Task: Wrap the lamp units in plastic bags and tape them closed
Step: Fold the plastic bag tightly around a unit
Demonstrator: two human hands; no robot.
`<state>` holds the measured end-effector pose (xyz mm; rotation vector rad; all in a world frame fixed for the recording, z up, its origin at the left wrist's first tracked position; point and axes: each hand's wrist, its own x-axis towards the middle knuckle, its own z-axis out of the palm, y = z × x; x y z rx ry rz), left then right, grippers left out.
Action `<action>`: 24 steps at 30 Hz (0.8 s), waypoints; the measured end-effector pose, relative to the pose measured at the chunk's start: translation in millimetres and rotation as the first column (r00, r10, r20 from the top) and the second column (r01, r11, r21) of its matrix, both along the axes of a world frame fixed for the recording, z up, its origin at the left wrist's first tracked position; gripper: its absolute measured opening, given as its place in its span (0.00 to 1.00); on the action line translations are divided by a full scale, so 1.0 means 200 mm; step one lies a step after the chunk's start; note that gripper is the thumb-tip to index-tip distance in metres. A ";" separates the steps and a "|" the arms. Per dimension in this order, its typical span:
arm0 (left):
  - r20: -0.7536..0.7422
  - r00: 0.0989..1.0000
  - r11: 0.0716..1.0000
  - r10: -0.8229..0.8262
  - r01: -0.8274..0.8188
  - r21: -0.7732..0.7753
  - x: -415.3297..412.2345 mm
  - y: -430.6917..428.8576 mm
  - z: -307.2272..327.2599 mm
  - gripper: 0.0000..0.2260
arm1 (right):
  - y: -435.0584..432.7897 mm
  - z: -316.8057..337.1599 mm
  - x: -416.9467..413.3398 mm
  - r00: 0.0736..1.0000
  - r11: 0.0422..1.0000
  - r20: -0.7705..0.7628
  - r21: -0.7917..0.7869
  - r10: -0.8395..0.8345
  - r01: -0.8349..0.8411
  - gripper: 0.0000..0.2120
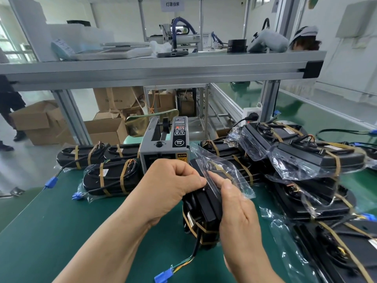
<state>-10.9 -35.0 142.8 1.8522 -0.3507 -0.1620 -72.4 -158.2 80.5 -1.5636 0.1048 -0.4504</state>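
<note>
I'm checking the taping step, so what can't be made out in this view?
- Head view: whether the left hand pinches a tape strip against the lamp unit; its curled fingers cover the spot.
- Tape dispenser outlet: behind the left hand.
- Label on the lamp unit: too small to read.
- Bagged units at lower right: cut off by the frame edge.

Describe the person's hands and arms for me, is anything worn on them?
Both are bare. The left hand and right hand have no gloves, rings or wristwatch in view, and the nails that show are short. The left forearm and right forearm show no sleeve up to the picture's edge.
</note>
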 end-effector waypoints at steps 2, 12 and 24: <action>0.017 1.000 1.000 0.008 -0.008 0.011 0.00 0.00 0.00 0.06 | 0.00 0.00 0.00 1.000 1.000 -0.003 -0.007 0.006 -0.006 0.18; 0.023 1.000 1.000 -0.007 0.007 -0.006 0.01 0.00 -0.02 0.08 | 0.00 0.03 -0.01 0.999 0.999 -0.004 0.000 0.032 -0.032 0.20; 0.162 0.982 0.995 0.101 -0.102 -0.001 0.01 0.00 -0.08 0.08 | 0.00 0.04 -0.02 0.999 0.999 -0.016 -0.003 0.042 -0.042 0.17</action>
